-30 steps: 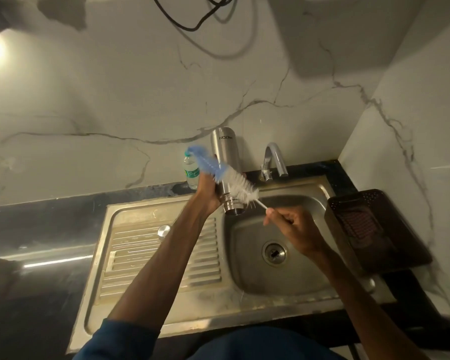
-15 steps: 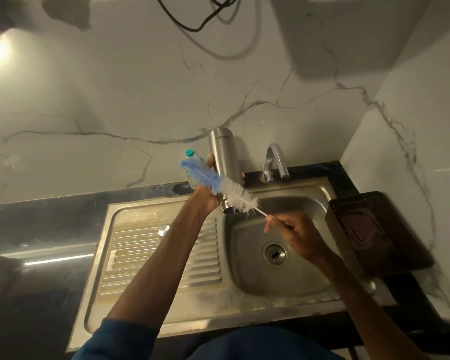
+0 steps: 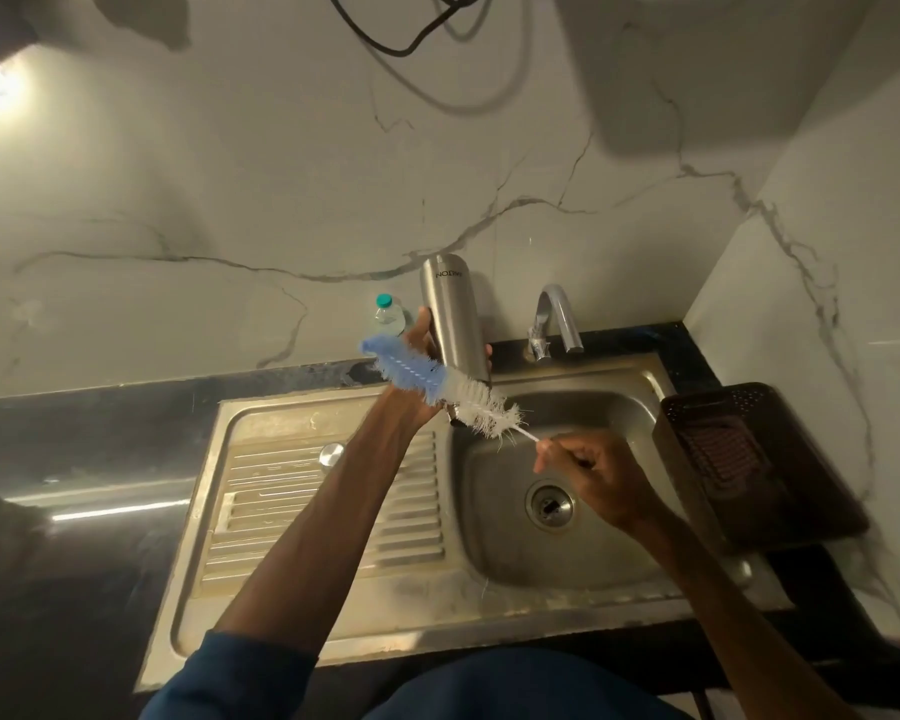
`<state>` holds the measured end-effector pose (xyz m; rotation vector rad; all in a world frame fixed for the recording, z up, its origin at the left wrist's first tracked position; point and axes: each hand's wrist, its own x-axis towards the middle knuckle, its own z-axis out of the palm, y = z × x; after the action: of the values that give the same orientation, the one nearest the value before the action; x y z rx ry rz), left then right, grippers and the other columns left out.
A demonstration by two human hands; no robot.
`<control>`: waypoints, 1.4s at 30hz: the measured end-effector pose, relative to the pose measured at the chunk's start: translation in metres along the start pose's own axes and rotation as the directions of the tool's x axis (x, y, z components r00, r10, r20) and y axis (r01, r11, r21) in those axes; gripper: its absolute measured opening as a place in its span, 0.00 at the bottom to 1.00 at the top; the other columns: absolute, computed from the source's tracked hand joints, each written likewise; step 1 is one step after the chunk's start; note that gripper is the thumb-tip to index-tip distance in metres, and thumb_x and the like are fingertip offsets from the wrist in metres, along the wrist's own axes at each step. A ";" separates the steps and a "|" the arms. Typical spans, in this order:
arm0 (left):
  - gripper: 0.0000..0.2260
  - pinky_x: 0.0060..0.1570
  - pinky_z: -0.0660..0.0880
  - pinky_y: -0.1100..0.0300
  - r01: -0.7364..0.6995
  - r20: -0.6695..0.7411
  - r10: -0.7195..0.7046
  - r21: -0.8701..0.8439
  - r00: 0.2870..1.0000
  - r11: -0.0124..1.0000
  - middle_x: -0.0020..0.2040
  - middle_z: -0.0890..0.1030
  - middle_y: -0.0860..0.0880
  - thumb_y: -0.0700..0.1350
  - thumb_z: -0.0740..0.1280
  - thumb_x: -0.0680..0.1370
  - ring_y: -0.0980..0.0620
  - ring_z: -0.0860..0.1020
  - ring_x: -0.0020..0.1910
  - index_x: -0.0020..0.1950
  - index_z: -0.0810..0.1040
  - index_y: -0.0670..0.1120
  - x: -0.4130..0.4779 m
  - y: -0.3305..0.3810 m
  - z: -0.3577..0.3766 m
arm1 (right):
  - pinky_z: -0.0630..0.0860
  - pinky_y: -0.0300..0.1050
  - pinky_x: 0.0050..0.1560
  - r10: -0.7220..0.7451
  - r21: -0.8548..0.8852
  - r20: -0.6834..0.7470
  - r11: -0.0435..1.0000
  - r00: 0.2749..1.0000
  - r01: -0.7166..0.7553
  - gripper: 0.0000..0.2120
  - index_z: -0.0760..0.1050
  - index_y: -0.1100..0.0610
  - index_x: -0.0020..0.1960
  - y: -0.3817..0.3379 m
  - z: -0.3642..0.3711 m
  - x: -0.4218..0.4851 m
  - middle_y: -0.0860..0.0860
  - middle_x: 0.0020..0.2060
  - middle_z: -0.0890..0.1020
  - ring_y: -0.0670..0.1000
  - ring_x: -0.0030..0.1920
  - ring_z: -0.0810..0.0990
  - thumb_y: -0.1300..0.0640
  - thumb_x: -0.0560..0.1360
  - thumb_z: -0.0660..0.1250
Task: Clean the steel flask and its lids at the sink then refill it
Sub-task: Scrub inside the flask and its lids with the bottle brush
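Steel flask (image 3: 450, 314): held up above the far left corner of the sink (image 3: 489, 563) basin, in front of the marble wall. It is upside down, with the dark mouth facing down and the closed end on top. The body is brushed, matte silver, and plain except for dark lettering that reads inverted near the upper end.

Left hand (image 3: 419, 350): wraps the flask's lower half, thumb on the left side and a fingertip showing on the right.

Bottle brush (image 3: 437, 381): outside the flask, slanting across the left hand. Its blue bristles are at the far left end and its white bristles nearer the thin wire stem.

Right hand (image 3: 593, 475): over the basin, fingers curled and pinching the stem.

A tap (image 3: 554, 317) stands just right of the flask, and a plastic water bottle (image 3: 388, 314) with a teal cap stands just left of it. A small round steel disc (image 3: 331, 453) sits on the drainboard (image 3: 307, 511). A dark perforated tray (image 3: 749, 459) sits right of the sink.
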<state>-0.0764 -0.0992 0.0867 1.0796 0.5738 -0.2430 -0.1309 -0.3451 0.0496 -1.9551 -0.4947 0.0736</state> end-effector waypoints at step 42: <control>0.19 0.49 0.81 0.50 -0.179 0.306 0.100 0.240 0.947 0.954 0.47 0.86 0.44 0.55 0.55 0.87 0.44 0.83 0.46 0.57 0.80 0.44 0.000 -0.001 0.027 | 0.67 0.34 0.29 0.075 -0.085 -0.150 0.992 0.986 -0.088 0.13 0.84 0.57 0.41 0.003 -0.029 0.028 0.42 0.25 0.78 0.45 0.25 0.73 0.58 0.82 0.68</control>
<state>-0.0684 -0.1240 0.0953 1.3103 0.1998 -0.3539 -0.0969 -0.3609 0.0641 -2.0531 -0.3259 -0.0414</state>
